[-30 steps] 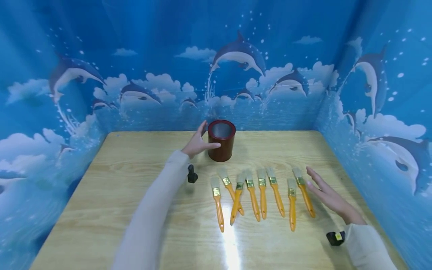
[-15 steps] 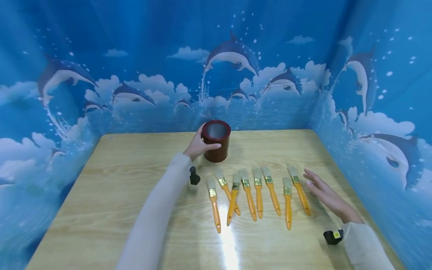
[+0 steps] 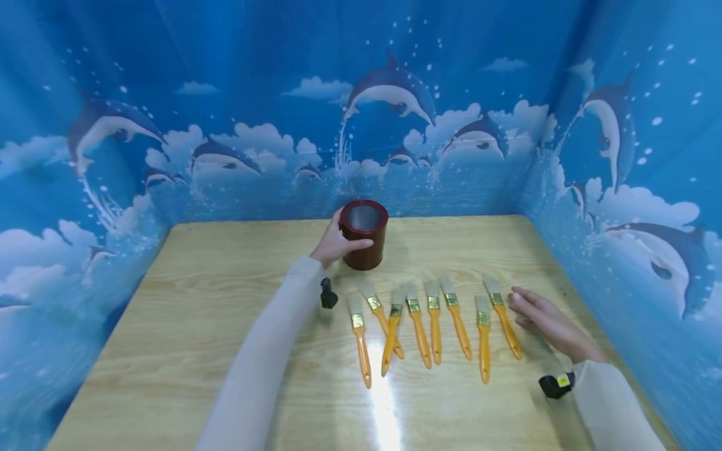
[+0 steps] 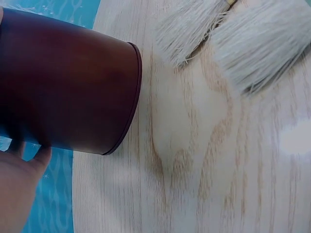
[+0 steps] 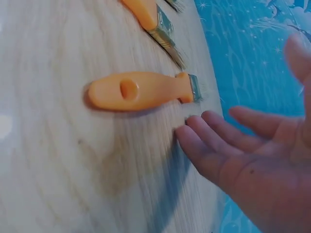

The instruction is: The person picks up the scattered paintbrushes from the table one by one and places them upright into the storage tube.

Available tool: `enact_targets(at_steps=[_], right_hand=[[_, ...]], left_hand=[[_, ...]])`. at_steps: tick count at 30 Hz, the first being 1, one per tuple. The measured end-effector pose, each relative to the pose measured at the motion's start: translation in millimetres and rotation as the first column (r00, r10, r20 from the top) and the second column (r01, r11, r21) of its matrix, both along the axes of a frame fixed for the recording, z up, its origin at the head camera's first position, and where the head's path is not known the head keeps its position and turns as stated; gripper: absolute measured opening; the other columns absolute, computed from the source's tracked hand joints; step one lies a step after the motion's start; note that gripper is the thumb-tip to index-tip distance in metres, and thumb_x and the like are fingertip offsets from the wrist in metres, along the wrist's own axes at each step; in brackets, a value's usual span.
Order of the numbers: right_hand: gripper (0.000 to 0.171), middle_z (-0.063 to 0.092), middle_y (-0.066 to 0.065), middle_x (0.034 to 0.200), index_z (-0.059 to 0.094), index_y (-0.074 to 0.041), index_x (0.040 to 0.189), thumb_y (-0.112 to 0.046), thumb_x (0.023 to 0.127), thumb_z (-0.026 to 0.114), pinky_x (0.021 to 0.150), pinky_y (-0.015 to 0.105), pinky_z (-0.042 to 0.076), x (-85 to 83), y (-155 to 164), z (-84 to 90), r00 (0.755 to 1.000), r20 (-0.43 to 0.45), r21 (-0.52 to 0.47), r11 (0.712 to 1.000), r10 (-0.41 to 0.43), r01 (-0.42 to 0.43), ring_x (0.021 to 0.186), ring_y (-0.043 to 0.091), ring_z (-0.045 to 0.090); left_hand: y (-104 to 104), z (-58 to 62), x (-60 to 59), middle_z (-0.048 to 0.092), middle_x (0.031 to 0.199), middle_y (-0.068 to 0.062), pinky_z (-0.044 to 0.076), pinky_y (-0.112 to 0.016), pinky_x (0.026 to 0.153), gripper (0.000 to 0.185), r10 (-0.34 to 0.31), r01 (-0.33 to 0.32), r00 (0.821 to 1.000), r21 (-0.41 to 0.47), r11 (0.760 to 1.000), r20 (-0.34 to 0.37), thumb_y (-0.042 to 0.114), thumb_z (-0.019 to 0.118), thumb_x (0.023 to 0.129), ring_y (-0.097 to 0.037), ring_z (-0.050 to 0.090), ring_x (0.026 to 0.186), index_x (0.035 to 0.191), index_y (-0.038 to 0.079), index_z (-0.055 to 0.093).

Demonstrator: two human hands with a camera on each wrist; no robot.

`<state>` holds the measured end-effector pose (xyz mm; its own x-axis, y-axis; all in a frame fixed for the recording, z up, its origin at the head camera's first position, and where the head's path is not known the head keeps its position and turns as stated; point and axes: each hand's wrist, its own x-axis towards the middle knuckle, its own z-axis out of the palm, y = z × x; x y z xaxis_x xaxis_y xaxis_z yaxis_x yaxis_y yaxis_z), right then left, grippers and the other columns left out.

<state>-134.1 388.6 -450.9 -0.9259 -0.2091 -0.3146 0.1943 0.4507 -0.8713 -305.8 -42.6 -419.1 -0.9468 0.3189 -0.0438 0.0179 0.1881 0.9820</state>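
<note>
Now, nearest, lower right of the head view: right hand (image 3: 544, 321) has slid in toward the row since a second ago, when it hovered flatter and further right. Fingers relaxed and loosely spread, palm half turned, gripping nothing; fingertips (image 5: 187, 138) sit on the table (image 3: 169, 351) just beside the rightmost brush (image 3: 502, 316). Right wrist view shows that brush's orange handle (image 5: 138, 90) lying flat, untouched. My read: a pick of that end brush is being set up, not begun.

Mid frame: eight paint brushes (image 3: 434, 319) lie in a rough row, bristles pointing away, two on the left crossing at the handles. None lifted. Small black object (image 3: 328, 294) rests by the left sleeve.

Further back, centre of the frame: left hand (image 3: 334, 245) has closed the gap and now grips the dark red cup (image 3: 363, 235), thumb across the front wall, fingers wrapped behind. A second ago it was only beside it, open. Cup upright, standing on the table. Left wrist view: cup wall (image 4: 68, 82) fills the upper left, bristles (image 4: 257, 48) near. Arm stretched forward, sleeve long.

Dolphin backdrop (image 3: 395, 94) behind.
</note>
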Motion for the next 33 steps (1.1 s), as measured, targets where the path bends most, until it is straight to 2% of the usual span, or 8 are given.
enact_targets(at_steps=[4,9,10,15,17,20,27,33], right_hand=[[0.079,0.016,0.032,0.152,0.008,0.005,0.151,-0.044,0.101,0.043,0.101,0.043,0.044,-8.8,-5,-5.8,0.996,0.025,0.064,0.994,-0.09,0.089,0.136,0.044,0.029],[0.074,0.037,0.03,0.144,0.027,0.008,0.146,-0.038,0.097,0.056,0.092,0.034,0.051,-17.5,-17,-12.4,0.986,-0.038,0.178,0.97,-0.162,0.166,0.126,0.038,0.045],[0.071,0.04,0.03,0.141,0.03,0.009,0.145,-0.035,0.097,0.057,0.09,0.034,0.051,-18.5,-20,-12.7,0.984,-0.05,0.201,0.963,-0.172,0.178,0.124,0.038,0.047],[0.062,0.048,0.031,0.132,0.038,0.012,0.14,-0.024,0.094,0.062,0.088,0.043,0.051,-23.4,-31,-14.4,0.976,-0.084,0.304,0.927,-0.202,0.218,0.117,0.042,0.05],[0.06,0.05,0.031,0.129,0.041,0.013,0.138,-0.021,0.093,0.063,0.086,0.044,0.051,-25.0,-34,-15.9,0.973,-0.1,0.334,0.914,-0.208,0.23,0.115,0.042,0.052],[0.057,0.053,0.029,0.122,0.044,0.012,0.136,-0.017,0.092,0.064,0.081,0.04,0.053,-26.7,-35,-18.0,0.968,-0.114,0.353,0.901,-0.225,0.252,0.108,0.039,0.055],[0.05,0.058,0.015,0.096,0.05,0.015,0.126,-0.016,0.09,0.067,0.066,0.031,0.049,-25.0,-34,-17.7,0.967,-0.126,0.358,0.898,-0.223,0.254,0.084,0.023,0.056],[0.049,0.058,0.023,0.105,0.049,0.014,0.126,-0.019,0.093,0.063,0.066,0.033,0.05,-24.2,-32,-16.2,0.971,-0.099,0.35,0.906,-0.218,0.239,0.087,0.026,0.057]], left_hand=[[1,-8.0,-6.6,0.025,0.154,-0.009,0.034,-0.051,0.108,0.104,0.013,-0.013,1.0,0.005,1.0,0.001,0.023,0.082,0.077,-0.029,0.028,0.139,0.153,0.015,0.013],[1,-28.1,-21.0,0.028,0.153,-0.005,0.036,-0.051,0.107,0.107,0.035,-0.035,0.999,-0.011,0.999,-0.021,0.032,0.085,0.073,-0.026,0.03,0.138,0.153,0.02,0.015],[1,-25.3,-19.2,0.027,0.153,-0.006,0.036,-0.051,0.107,0.106,0.032,-0.032,0.999,-0.012,0.999,-0.021,0.03,0.084,0.073,-0.027,0.029,0.138,0.153,0.019,0.015],[2,-27.2,-20.1,0.029,0.152,-0.005,0.037,-0.052,0.106,0.107,0.041,-0.042,0.999,-0.018,0.999,-0.022,0.032,0.085,0.072,-0.027,0.031,0.137,0.153,0.02,0.016],[2,-32.2,-23.3,0.029,0.152,-0.004,0.037,-0.051,0.105,0.108,0.046,-0.046,0.999,-0.021,0.999,-0.028,0.034,0.086,0.071,-0.026,0.031,0.137,0.153,0.021,0.016],[1,-32.3,-23.4,0.029,0.152,-0.004,0.037,-0.051,0.106,0.108,0.045,-0.045,0.999,-0.017,0.999,-0.03,0.033,0.086,0.071,-0.026,0.031,0.137,0.153,0.021,0.016],[3,-32.4,-23.9,0.027,0.153,-0.004,0.037,-0.052,0.105,0.109,0.041,-0.041,0.999,-0.021,0.999,-0.026,0.036,0.085,0.071,-0.027,0.029,0.138,0.153,0.021,0.015],[2,-32.2,-23.3,0.027,0.153,-0.004,0.036,-0.053,0.106,0.108,0.041,-0.041,0.999,-0.017,0.999,-0.022,0.035,0.085,0.071,-0.027,0.029,0.139,0.152,0.021,0.016]])
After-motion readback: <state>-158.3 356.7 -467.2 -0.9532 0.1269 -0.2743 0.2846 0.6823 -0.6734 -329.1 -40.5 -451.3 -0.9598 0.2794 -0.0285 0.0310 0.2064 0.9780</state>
